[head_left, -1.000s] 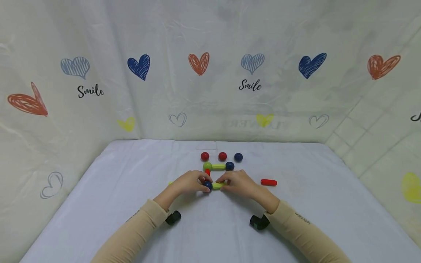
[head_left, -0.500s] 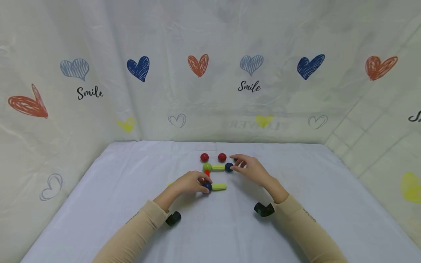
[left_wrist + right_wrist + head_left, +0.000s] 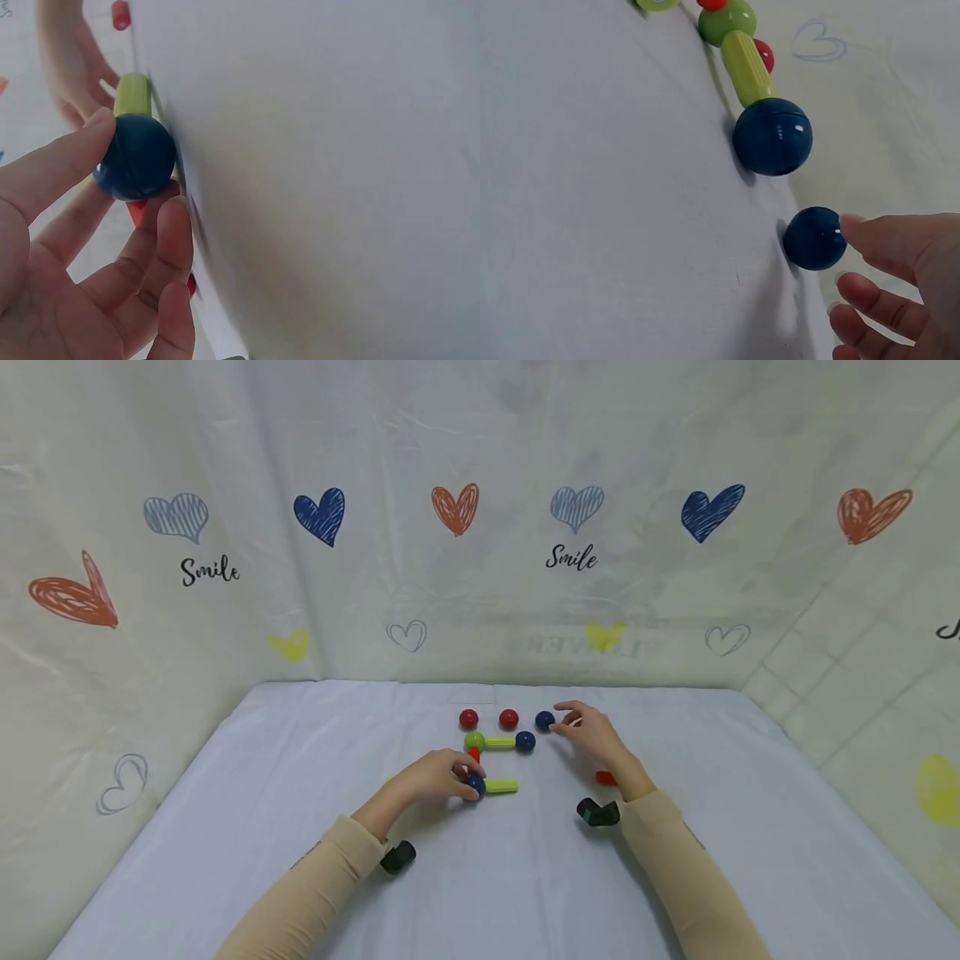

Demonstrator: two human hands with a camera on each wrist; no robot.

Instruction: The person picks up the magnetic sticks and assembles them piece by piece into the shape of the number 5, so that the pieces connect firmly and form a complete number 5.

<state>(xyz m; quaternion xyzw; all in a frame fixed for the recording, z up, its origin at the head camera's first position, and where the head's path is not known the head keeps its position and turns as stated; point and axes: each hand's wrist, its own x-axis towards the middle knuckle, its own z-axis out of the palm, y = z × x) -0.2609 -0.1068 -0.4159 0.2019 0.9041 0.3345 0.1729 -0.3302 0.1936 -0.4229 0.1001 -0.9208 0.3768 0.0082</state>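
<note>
My left hand (image 3: 435,774) holds a dark blue ball (image 3: 136,157) between thumb and fingers. A yellow-green rod (image 3: 502,786) sticks out of that ball to the right, its far end free. From the same ball a red rod (image 3: 474,754) runs back to a green ball (image 3: 474,741). Another yellow-green rod (image 3: 748,69) links the green ball to a second blue ball (image 3: 772,137). Beside a loose blue ball (image 3: 815,238) is my right hand (image 3: 591,732), its fingers spread and the thumb tip right at the ball's edge.
Two red balls (image 3: 468,719) lie in a row behind the joined pieces. A loose red rod (image 3: 606,777) shows partly behind my right wrist. Something yellow (image 3: 389,778) peeks out past my left hand. A patterned cloth (image 3: 480,610) hangs behind the white table (image 3: 315,727).
My right hand has let go of the near yellow-green rod and moved back and right to the loose blue ball. My left hand has stayed on its blue ball.
</note>
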